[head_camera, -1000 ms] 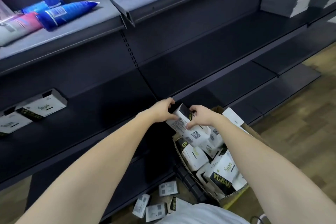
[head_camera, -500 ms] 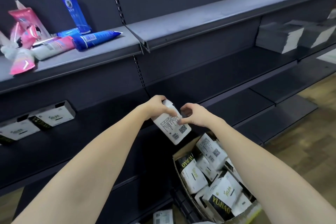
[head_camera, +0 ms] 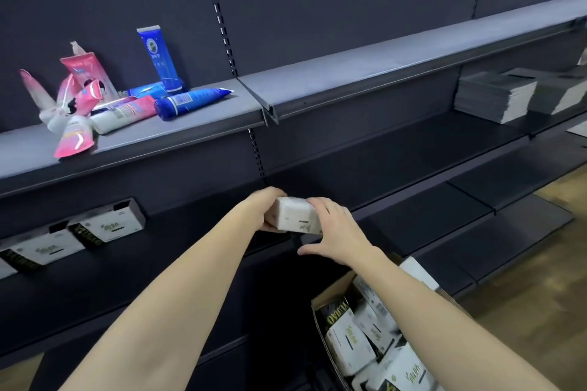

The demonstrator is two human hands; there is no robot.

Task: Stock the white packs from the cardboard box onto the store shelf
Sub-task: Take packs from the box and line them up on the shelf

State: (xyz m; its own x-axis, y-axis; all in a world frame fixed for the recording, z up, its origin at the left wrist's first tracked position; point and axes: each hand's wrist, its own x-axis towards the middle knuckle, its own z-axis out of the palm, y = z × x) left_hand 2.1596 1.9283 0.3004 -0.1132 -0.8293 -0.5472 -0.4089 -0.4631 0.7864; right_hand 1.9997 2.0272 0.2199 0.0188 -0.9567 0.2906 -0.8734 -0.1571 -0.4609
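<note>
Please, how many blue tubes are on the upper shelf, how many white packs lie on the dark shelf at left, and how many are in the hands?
Blue plastic tubes: 3
White rectangular packs on the dark shelf: 2 (the picture edge cuts a possible third)
White pack between left hand and right hand: 1
Total: 6

A white pack (head_camera: pixel 297 217) is held between two bare hands in front of a dark store shelf (head_camera: pixel 178 251). The left hand (head_camera: pixel 265 205) grips the pack's left end, and the right hand (head_camera: pixel 336 232) is curled over its right end. Two more white packs (head_camera: pixel 79 235) are seen lying farther left on that shelf. Below right, a cardboard box (head_camera: pixel 320 325) is filled with jumbled white packs. On the grey shelf above (head_camera: pixel 349 73), pink and blue tubes (head_camera: pixel 124 98) are piled at left. Stacked grey booklets (head_camera: pixel 495 95) are seen far right.
</note>
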